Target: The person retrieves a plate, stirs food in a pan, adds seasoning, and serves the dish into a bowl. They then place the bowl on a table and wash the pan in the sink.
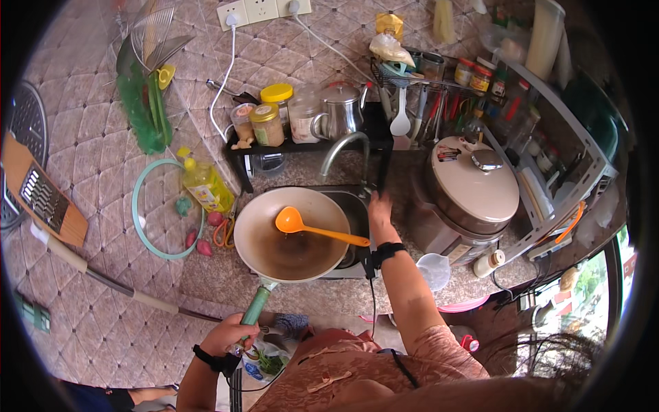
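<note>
My left hand [230, 332] grips the green handle [256, 305] of a pale-lined wok [260, 211]. The wok lies over a dark sink [359, 208]. Its inside has a brownish bottom; whether that is liquid or residue is unclear. An orange ladle [329, 233] rests in the wok, its handle crossing the right rim. Behind the rim curves a metal faucet [332, 153], its spout end above the wok's far edge. My right hand [381, 213] is at the faucet's base, right of the sink. Its fingertips are partly hidden, so their grip is unclear.
An electric pressure cooker [473, 180] stands close to my right arm, near a translucent cup [434, 271]. Behind the faucet, a black shelf [309, 147] holds jars and a metal kettle [341, 110]. Left are a dish soap bottle [208, 185], scissors [224, 234] and shallots [204, 247].
</note>
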Action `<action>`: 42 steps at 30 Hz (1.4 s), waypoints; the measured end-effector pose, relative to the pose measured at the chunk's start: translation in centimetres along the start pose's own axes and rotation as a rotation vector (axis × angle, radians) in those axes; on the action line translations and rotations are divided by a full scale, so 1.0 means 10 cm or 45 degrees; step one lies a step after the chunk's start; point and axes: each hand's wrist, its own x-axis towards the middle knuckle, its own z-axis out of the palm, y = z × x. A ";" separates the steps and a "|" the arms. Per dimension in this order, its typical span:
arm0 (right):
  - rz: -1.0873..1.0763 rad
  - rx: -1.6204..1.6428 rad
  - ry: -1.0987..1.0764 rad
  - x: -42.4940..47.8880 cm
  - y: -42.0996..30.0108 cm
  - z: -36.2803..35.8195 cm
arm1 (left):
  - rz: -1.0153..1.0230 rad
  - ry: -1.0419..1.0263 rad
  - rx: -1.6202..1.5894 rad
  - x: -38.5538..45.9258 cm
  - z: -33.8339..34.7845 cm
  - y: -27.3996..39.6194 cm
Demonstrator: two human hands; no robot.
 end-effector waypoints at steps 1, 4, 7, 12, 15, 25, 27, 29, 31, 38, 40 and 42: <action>-0.016 -0.008 0.022 0.07 -0.01 0.02 | -0.002 -0.027 0.003 0.03 -0.04 0.04; -0.083 -0.079 -0.118 0.26 -0.03 -0.01 | -0.062 -0.083 0.177 0.07 -0.17 0.28; -0.113 -0.237 -0.359 0.17 -0.28 -0.16 | -0.123 -0.086 0.260 0.07 -0.30 0.47; -0.478 -0.624 -0.348 -0.13 -0.24 -0.17 | -0.248 -0.107 0.314 0.26 -0.55 0.68; -0.540 -0.901 -0.342 -0.35 -0.27 -0.15 | -0.255 -0.172 0.305 0.28 -0.63 0.77; -0.936 -1.195 -0.571 -0.38 -0.08 0.23 | -0.309 -0.253 0.448 0.29 -0.74 1.18; -0.862 -1.329 -0.691 -0.37 -0.08 0.28 | -0.329 -0.243 0.462 0.28 -0.76 1.20; -0.825 -1.422 -0.791 -0.37 -0.07 0.29 | -0.327 -0.207 0.487 0.25 -0.78 1.23; -0.835 -1.487 -0.855 -0.37 -0.14 0.22 | -0.321 -0.177 0.537 0.22 -0.80 1.26; -0.471 -1.072 -1.118 -0.52 -0.58 -0.09 | -0.221 -0.051 0.695 0.09 -0.76 1.35; -0.391 -1.089 -1.164 -0.57 -0.77 -0.24 | -0.154 0.006 0.782 0.04 -0.69 1.40; -0.404 -1.107 -1.170 -0.61 -0.80 -0.30 | -0.080 0.100 0.851 0.01 -0.64 1.41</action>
